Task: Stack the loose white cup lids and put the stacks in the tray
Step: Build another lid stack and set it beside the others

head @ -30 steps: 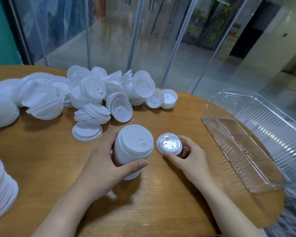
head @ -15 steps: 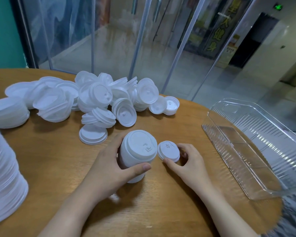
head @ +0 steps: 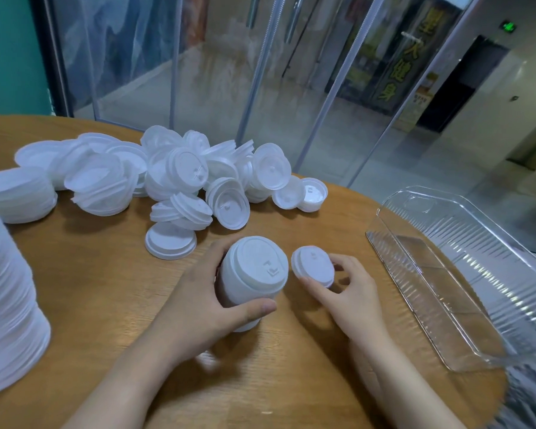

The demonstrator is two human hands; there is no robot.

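- Your left hand (head: 195,308) gripped the stack of large lids (head: 251,280) on the wooden table (head: 90,289)
- Your right hand (head: 350,292) pinched a small lid (head: 312,266) just beside it
- The clear tray (head: 464,274) sat to the right

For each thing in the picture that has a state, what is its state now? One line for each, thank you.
left hand: grips the lid stack
lid stack: tilted, base on the table
right hand: pinches the small lid
small lid: tilted, beside the stack's top
tray: on the table, no lids in it
loose lids: in a heap, unstacked
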